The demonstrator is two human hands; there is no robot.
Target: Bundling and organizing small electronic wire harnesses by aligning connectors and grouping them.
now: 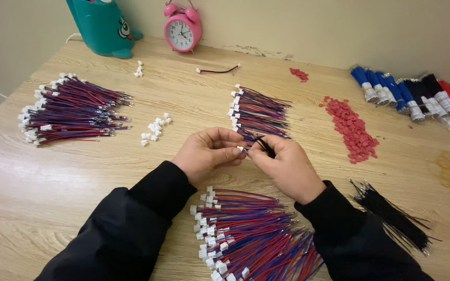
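My left hand (208,152) and my right hand (286,165) meet over the middle of the wooden table (53,182). The left fingertips pinch a small white connector (240,149). The right fingers hold a thin black wire (264,144) against that connector. Just behind the hands lies a small pile of red-and-blue wires with white connectors (259,112). A larger pile of the same wired connectors (248,237) sits between my forearms, close to me.
A big wired bundle (71,109) lies at the left, loose white connectors (154,130) beside it. Red connectors (352,127) are heaped at the right, black wires (391,213) near my right sleeve. Blue, black and red wire bundles (412,93), a pink alarm clock (182,28) and a teal holder (102,26) line the back.
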